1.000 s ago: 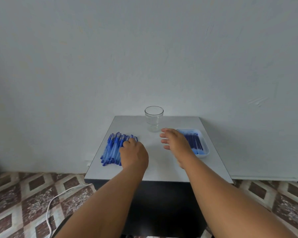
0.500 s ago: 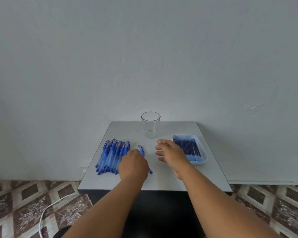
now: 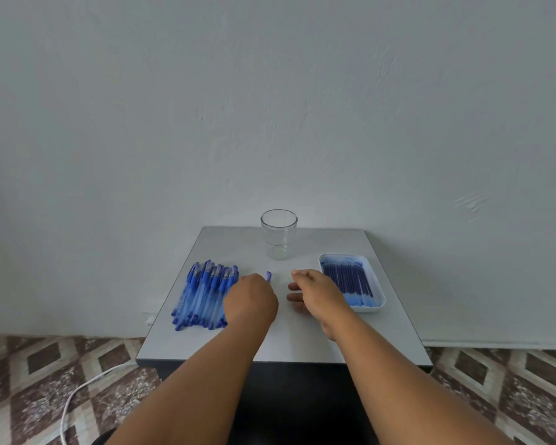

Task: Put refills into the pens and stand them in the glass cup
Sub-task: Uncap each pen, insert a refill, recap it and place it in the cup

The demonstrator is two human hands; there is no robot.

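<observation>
A row of several blue capped pens (image 3: 203, 295) lies on the left of the small grey table (image 3: 302, 335). My left hand (image 3: 251, 301) grips one blue pen (image 3: 268, 276); only its capped end shows above my knuckles. My right hand (image 3: 315, 292) hovers beside it with fingers loosely spread, holding nothing. An empty clear glass cup (image 3: 279, 234) stands upright at the back middle. A white tray (image 3: 374, 308) on the right holds several dark blue refills (image 3: 347, 282).
The table stands against a plain grey wall. A white cable (image 3: 77, 393) runs over the patterned tile floor at the lower left. The table's front edge is dark below.
My left hand has drawn one pen out of the row toward the table's middle and now covers most of it. The camera view has shifted slightly.
</observation>
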